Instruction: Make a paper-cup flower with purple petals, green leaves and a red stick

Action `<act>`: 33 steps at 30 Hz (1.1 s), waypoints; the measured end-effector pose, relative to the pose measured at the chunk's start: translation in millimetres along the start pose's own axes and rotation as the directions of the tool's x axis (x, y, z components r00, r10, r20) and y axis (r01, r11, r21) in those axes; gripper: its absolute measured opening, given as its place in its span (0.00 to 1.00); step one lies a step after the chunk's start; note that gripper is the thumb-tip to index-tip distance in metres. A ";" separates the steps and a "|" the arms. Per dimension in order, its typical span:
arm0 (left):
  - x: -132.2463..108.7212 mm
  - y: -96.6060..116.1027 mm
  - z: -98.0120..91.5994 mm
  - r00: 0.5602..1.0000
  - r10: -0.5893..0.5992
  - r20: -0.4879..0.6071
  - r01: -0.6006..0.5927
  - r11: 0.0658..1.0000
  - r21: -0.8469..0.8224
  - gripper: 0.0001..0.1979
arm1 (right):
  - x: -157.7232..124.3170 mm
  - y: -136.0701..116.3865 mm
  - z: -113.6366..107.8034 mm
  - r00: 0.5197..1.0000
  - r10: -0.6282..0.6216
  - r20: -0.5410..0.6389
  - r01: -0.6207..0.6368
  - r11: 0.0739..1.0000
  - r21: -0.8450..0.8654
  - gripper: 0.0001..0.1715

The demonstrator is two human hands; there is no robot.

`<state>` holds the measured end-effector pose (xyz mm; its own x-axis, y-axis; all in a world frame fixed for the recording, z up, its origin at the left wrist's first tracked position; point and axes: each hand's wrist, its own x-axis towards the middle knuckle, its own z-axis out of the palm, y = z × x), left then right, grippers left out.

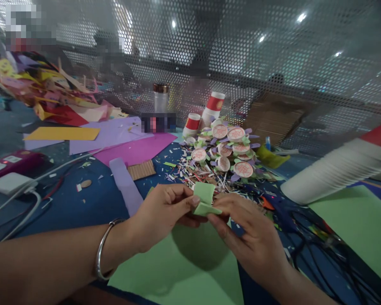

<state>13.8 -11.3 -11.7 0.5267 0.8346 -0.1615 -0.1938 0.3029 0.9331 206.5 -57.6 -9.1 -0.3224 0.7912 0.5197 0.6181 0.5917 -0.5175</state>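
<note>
Between both hands is a small folded piece of green paper [204, 192], bent so that one flap stands up and another lies toward me. My left hand [168, 212] is closed on its left side, thumb on top. The fingers of my right hand [250, 228] pinch its right edge. Below them a larger green paper sheet [184, 271] lies on the blue table. Just beyond my hands sits a pile of round paper pieces [224, 148] with printed red patterns and purple and green tabs, among paper shreds [190, 169].
A long stack of paper cups [339, 165] leans at right, above another green sheet [362, 228] and black cables [317, 250]. Purple strip [125, 184], cardboard piece [142, 170] and coloured sheets [133, 148] lie left. A white charger [11, 183] with cables is at far left.
</note>
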 end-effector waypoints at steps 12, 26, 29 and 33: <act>-4.2 5.3 0.8 0.995 0.076 0.064 -0.090 0.961 0.260 0.17 | 2.8 -3.1 -2.5 0.983 0.174 0.054 -0.177 0.981 0.076 0.15; -9.1 2.2 -1.5 0.976 0.124 0.181 -0.196 0.861 0.470 0.14 | 3.9 0.6 -4.5 0.929 0.360 0.085 -0.370 0.903 0.217 0.15; -9.7 5.0 -0.5 0.972 0.140 0.187 -0.216 0.840 0.498 0.13 | 2.3 1.0 -3.5 0.879 0.455 0.140 -0.474 0.808 0.350 0.13; -11.8 6.6 0.5 0.965 0.148 0.218 -0.239 0.839 0.489 0.13 | 1.2 0.9 -1.8 0.819 0.543 0.188 -0.547 0.638 0.541 0.15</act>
<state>6.7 -19.4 -3.5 0.6601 0.7494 0.0522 0.1158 -0.1701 0.9786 207.9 -56.4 -7.6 -0.0630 0.9979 0.0167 0.1827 0.0280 -0.9828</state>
